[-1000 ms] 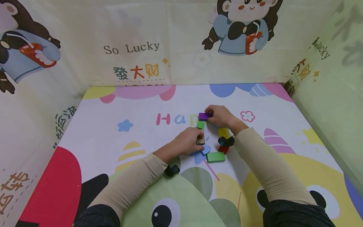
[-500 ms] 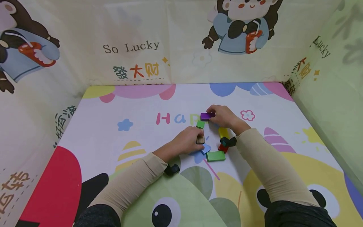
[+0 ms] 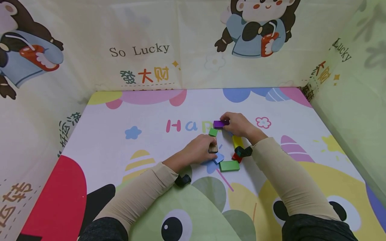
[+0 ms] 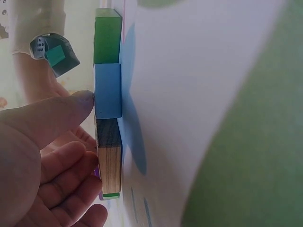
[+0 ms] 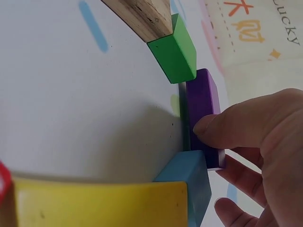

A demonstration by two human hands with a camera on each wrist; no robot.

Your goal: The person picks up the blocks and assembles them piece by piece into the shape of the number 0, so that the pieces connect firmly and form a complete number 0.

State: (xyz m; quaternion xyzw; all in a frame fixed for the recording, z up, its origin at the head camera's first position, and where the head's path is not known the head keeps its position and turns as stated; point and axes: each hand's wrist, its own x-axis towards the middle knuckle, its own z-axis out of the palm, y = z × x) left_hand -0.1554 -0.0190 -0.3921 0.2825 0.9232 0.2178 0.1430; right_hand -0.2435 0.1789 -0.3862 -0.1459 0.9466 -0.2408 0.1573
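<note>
Eight flat wooden blocks form a ring on the cartoon-printed tabletop (image 3: 126, 110). At twelve o'clock sits one purple rectangular block (image 3: 219, 124), pinched by the right hand (image 3: 238, 124), thumb on its near edge. At nine o'clock the left hand (image 3: 197, 151) curls around one bare-wood block (image 3: 213, 148). Round the ring: two green blocks, small (image 3: 213, 132) and large (image 3: 229, 165), two blue ones (image 3: 219, 158) (image 5: 189, 182), one yellow (image 3: 237, 141), one red (image 3: 236, 157).
</note>
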